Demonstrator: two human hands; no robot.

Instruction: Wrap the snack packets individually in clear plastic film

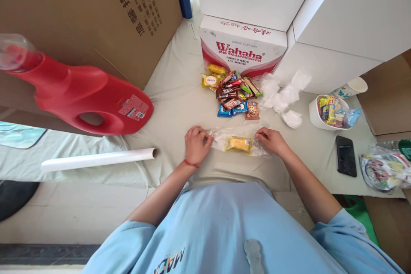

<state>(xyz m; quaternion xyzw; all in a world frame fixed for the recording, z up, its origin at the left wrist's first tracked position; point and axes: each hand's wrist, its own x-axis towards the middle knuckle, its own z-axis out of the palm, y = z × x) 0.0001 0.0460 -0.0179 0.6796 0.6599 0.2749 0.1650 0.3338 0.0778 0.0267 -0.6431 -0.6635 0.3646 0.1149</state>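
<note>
A sheet of clear cling film point(218, 142) lies spread on the cloth in front of me. On it rests a snack in a yellow wrapper point(238, 144), lying lengthwise between my hands. My left hand point(197, 143), with a red string at the wrist, has its fingers closed on the film's left end. At the right end, my right hand point(271, 140) pinches the film between thumb and fingers. Just beyond is a pile of small wrapped snacks point(236, 90) in brown, blue and yellow. Crumpled film bundles point(285, 96) lie to its right.
A white film roll point(99, 159) and a big red detergent bottle point(93, 98) are at left. A Wahaba-style water carton point(242, 49) stands behind the pile. To the right are a white tub of snacks point(314, 113), a paper cup point(351, 87) and a phone point(346, 156).
</note>
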